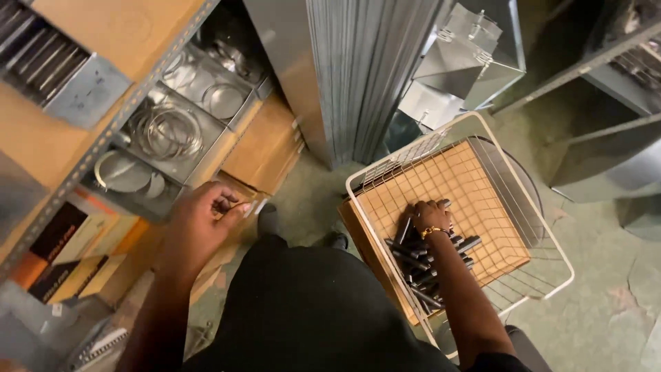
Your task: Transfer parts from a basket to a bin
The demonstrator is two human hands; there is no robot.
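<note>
We look down past a dark garment at our two hands, spread apart over a green floor (606, 289). Our right hand (430, 217) reaches into a white wire basket (561, 251) that sits on a tan cardboard box (358, 234), which lifts it closer to arm's reach. The hand rests on a loose heap of short dark metal rods (423, 265) lying in the basket's near corner; its fingers curl down onto them, though we cannot tell whether they actually grip one.

Our left hand (200, 220) is stretched toward the low tier of a grey metal shelving rack (103, 141), just beside orange-brown cartons (265, 148). Its fingers are bent inward, pinching something small and pale (249, 205) that we cannot make out.

On the rack sit shallow galvanised trays of round metal rings and discs (165, 131). Tall ribbed sheet-metal ducting (358, 69) stands upright behind the basket.
</note>
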